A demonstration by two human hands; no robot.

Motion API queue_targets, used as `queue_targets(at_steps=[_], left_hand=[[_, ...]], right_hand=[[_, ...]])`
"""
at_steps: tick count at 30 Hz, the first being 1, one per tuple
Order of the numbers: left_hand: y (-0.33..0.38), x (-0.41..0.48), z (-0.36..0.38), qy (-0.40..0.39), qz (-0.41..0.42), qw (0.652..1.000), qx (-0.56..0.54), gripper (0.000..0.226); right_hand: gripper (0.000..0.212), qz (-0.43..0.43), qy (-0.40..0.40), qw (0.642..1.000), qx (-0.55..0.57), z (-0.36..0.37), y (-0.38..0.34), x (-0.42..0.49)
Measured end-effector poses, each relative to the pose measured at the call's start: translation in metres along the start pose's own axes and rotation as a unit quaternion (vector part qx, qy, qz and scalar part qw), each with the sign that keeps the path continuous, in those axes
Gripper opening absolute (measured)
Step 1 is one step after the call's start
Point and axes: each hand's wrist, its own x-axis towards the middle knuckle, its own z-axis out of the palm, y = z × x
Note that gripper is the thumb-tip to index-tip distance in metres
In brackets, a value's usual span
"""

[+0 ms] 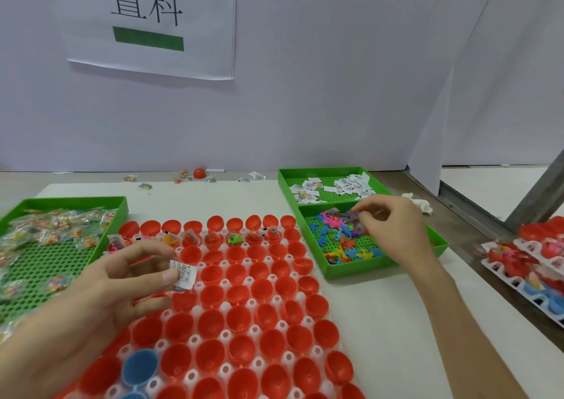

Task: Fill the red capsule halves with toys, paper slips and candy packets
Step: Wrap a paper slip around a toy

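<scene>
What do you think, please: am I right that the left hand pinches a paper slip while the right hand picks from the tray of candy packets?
Not quite. In the head view the right hand picks from the tray of coloured toys; the candy packets lie in another tray. The left hand does pinch a paper slip.

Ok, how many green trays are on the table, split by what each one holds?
Candy packet tray: 1
Paper slip tray: 1
Toy tray: 1
Total: 3 green trays
</scene>
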Motion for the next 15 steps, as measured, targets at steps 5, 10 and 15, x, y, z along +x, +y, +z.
queue_targets(at_steps=[5, 10, 15], left_hand=[[0.004, -0.009, 0.013, 0.014, 0.018, 1.000, -0.012, 0.064], [0.006, -0.014, 0.021, 0.067, 0.055, 0.996, 0.009, 0.026], [0.010, -0.021, 0.027, 0.043, 0.067, 0.996, 0.044, 0.041]], right_hand=[[0.031, -0.087, -0.081, 0.982, 0.148, 0.017, -0.053, -0.020], [0.025, -0.118, -0.148, 0.951, 0.243, 0.039, -0.091, -0.050], [0.018, -0.217, -0.141, 0.939, 0.228, 0.057, -0.112, -0.078]])
